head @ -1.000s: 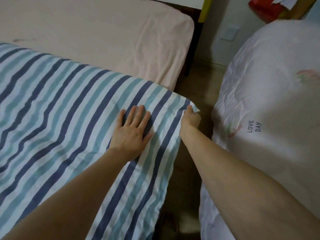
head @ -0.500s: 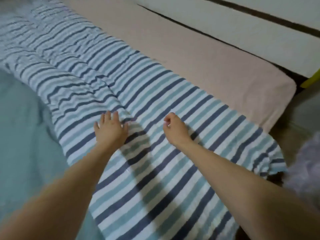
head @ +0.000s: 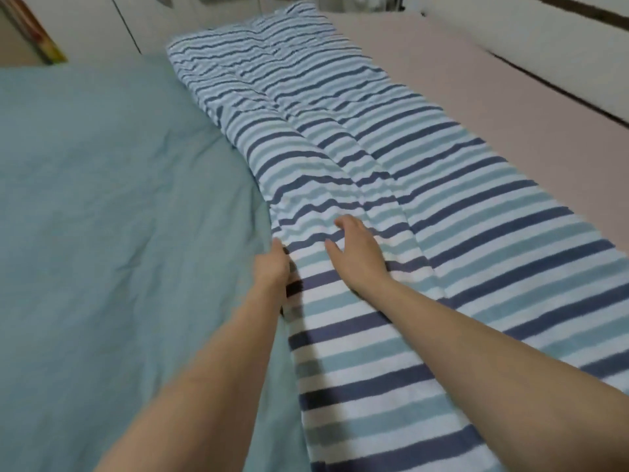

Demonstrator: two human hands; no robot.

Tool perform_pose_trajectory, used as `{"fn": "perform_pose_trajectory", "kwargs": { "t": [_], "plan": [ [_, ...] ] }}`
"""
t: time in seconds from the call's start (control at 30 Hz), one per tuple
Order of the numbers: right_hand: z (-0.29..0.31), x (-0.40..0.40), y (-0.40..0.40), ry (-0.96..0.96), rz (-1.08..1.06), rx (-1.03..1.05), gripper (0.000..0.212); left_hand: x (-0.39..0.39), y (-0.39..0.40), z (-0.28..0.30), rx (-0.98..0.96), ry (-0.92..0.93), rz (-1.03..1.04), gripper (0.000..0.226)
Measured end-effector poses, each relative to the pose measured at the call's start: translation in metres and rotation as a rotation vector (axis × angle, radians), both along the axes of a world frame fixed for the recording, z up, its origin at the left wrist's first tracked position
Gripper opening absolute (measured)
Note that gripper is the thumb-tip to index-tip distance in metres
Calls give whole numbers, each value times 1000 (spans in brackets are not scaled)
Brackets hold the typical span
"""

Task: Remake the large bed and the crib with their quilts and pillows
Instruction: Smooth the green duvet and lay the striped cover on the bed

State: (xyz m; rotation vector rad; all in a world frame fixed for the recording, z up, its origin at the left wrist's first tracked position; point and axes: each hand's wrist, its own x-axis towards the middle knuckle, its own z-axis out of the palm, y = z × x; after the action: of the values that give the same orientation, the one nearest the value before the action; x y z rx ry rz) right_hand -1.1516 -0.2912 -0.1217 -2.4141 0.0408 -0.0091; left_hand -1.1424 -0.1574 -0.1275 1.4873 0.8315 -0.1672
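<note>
A quilt with blue, teal and white stripes (head: 442, 206) lies lengthwise on the pink-sheeted mattress (head: 510, 107), wrinkled along its middle. My left hand (head: 272, 267) grips the quilt's left edge, where it meets the teal bed cover (head: 119, 216); its fingers are hidden under the fold. My right hand (head: 357, 253) rests on top of the quilt beside the left one, thumb spread and fingertips bent onto the wrinkles. No pillow shows.
The teal bed surface fills the left half of the view. A pale wall or panel with a dark gap (head: 544, 52) runs along the far right of the pink mattress. A colourful object (head: 44, 42) leans at the top left.
My view has swung left along the bed. My hands have left the quilt's foot corner; the left now grips the quilt's left edge and the right lies next to it.
</note>
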Motion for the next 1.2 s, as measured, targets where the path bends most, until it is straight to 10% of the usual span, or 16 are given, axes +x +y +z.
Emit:
{"fn": "perform_pose_trajectory", "kwargs": {
  "t": [0.17,0.3,0.47,0.7,0.8,1.03,1.2],
  "plan": [
    [-22,27,10,15,30,-89,55,28,10,5,-209,53,33,40],
    [-17,27,29,-53,129,-29,58,14,20,32,269,-471,269,14],
    [-31,14,50,170,325,-330,58,-24,75,-29,394,137,3,21],
    [-29,15,78,-6,256,-150,53,-20,66,11,499,-424,-47,17],
    [-32,6,71,34,355,-279,54,-36,72,-9,567,-151,75,22],
    [-29,-38,46,150,263,-253,55,-87,33,-7,53,36,-69,40],
    [-21,-113,19,171,194,-322,56,-149,28,-18,27,4,-198,25]
  ]
}}
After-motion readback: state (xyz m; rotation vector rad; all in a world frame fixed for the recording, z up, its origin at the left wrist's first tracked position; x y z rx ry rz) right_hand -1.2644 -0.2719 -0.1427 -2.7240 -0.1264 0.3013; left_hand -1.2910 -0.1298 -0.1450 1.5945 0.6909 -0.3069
